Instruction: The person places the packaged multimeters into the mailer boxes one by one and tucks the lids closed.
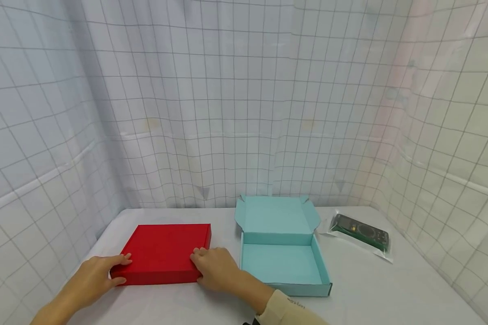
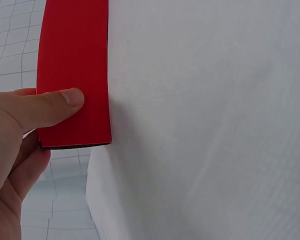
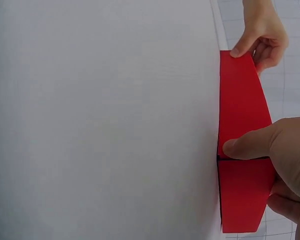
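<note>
A closed red cardboard box [image 1: 162,248] lies flat on the left part of the white-covered table. At its front left corner my left hand [image 1: 90,280] holds it. In the left wrist view the thumb [image 2: 65,102] of that hand lies against the front wall, the other fingers partly hidden behind the box. My right hand [image 1: 217,269] grips the front right corner. The right wrist view shows that thumb [image 3: 247,145] on the front wall beside the corner edge, with fingers round the far side. The box's contents are hidden.
Right of the red box stands an open light-blue box [image 1: 282,264], its lid [image 1: 278,214] tilted back and nothing inside. Farther right, a black and green multimeter-like device [image 1: 362,230] lies in a clear plastic bag. Grid-patterned curtains [image 1: 244,113] enclose the table [image 1: 374,289] at back and sides.
</note>
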### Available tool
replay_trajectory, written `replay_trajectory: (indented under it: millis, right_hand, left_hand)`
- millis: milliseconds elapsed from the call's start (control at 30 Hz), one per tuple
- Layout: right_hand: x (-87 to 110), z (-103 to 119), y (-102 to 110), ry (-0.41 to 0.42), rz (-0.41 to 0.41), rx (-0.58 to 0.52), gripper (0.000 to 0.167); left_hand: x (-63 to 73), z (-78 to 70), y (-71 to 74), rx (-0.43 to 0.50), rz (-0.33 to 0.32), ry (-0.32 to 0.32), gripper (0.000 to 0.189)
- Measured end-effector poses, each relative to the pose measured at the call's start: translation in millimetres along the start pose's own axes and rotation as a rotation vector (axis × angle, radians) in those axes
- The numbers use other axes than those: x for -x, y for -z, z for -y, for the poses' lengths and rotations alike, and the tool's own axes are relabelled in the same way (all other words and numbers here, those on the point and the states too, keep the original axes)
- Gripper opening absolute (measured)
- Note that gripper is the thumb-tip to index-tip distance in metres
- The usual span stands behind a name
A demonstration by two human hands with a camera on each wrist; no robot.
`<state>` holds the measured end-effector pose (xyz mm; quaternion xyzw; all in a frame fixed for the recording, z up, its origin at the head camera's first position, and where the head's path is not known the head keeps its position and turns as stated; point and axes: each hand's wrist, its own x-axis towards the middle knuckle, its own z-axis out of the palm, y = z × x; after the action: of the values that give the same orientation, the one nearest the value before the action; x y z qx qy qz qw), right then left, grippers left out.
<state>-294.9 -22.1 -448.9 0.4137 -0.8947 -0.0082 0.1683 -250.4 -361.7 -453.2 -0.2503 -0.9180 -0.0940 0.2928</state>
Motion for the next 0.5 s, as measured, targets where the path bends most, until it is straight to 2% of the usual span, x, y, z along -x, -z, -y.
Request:
replay_trajectory:
  millis: [400, 500]
  right_hand:
    - [0.5, 1.0, -0.8, -0.021, 0.007, -0.044, 0.068]
    - [0.1, -1.8, 0.3, -0.019, -0.005, -0.06, 0.063]
  left_hand:
    - [1.8, 0.4, 0.0, 0.006, -0.017, -0.015, 0.055]
    - [0.7, 0.4, 0.7, 0.016, -0.01, -0.002, 0.054]
